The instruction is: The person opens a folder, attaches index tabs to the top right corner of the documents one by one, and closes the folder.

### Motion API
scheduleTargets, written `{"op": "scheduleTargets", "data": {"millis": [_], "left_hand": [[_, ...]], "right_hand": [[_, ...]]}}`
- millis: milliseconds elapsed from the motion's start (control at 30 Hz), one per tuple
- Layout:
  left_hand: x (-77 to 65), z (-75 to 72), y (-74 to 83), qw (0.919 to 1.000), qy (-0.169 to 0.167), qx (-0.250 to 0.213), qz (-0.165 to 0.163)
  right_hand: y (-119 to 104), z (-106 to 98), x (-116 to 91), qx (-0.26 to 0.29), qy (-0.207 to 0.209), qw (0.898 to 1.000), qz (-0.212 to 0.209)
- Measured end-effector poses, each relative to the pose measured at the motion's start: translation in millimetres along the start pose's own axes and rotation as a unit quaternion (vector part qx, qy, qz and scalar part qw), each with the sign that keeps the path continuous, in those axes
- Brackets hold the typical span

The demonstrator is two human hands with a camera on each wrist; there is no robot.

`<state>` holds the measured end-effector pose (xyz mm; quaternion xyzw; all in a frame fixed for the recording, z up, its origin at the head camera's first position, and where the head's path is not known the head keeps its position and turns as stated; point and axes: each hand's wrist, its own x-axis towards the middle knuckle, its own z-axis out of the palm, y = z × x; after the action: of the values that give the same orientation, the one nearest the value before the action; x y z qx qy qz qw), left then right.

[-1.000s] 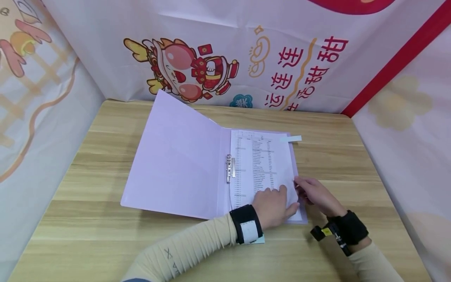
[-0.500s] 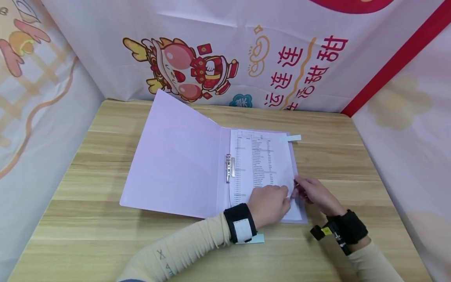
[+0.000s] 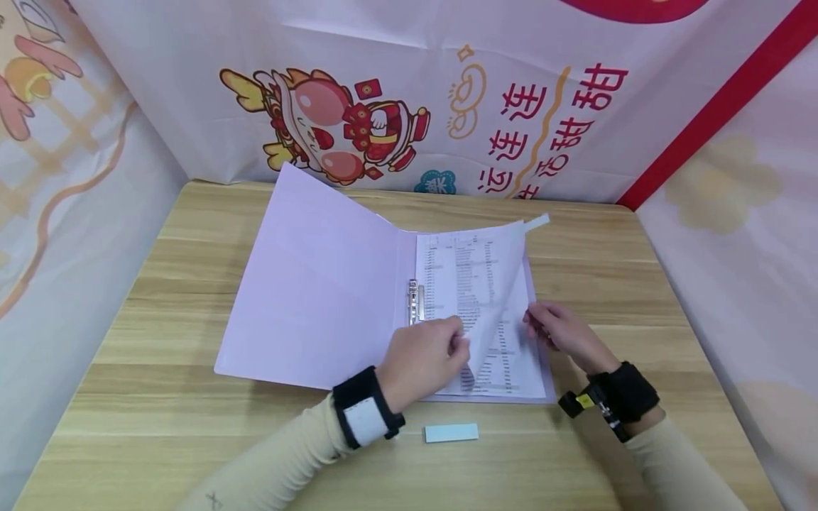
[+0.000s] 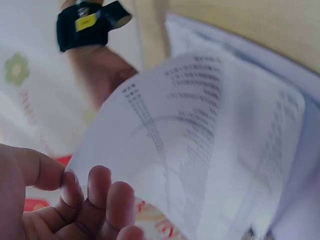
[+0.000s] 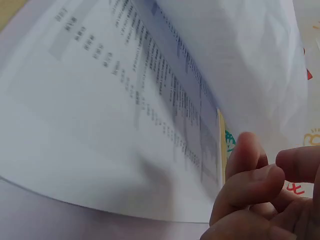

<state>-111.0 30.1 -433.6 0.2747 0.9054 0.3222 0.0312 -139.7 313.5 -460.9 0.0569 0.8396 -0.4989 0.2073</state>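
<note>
A lilac folder (image 3: 313, 277) lies open on the table, with printed sheets (image 3: 511, 348) on its right half. My left hand (image 3: 424, 362) pinches the lower corner of the top sheet (image 3: 447, 277) between thumb and forefinger, clearly so in the left wrist view. That sheet curls up and leftward, baring another printed page beneath. By the right edge of the folder is my right hand (image 3: 559, 330), its fingers loosely bent; the right wrist view shows no paper between thumb and fingers (image 5: 245, 150). A pale tab (image 3: 537, 222) sticks out at the top sheet's upper right corner.
A metal clip (image 3: 413, 301) sits along the folder's spine. On the wooden table (image 3: 160, 319), a light blue strip (image 3: 451, 432) lies in front of the folder. A printed cloth (image 3: 383, 35) hangs behind the table, with more cloth on both sides.
My left hand has moved left from the lower right of the page, bringing the top sheet's corner up and over. The blue strip is now fully visible. My right hand has shifted slightly.
</note>
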Motion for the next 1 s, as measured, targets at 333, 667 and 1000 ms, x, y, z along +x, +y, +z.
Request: {"op": "scheduleTargets", "data": {"millis": [333, 667, 1000], "left_hand": [[-29.6, -47.2, -20.1, 0.9945, 0.089, -0.002, -0.056], [-68.4, -72.8, -35.7, 0.9866, 0.119, -0.006, -0.111], [-106.6, -76.6, -59.4, 0.9838, 0.132, 0.039, -0.115]], "right_hand": [[-33, 11, 22, -0.083, 0.001, 0.996, -0.022], [-65, 38, 48, -0.172, 0.023, 0.979, -0.107], [-94, 90, 77, -0.239, 0.027, 0.953, -0.183]]}}
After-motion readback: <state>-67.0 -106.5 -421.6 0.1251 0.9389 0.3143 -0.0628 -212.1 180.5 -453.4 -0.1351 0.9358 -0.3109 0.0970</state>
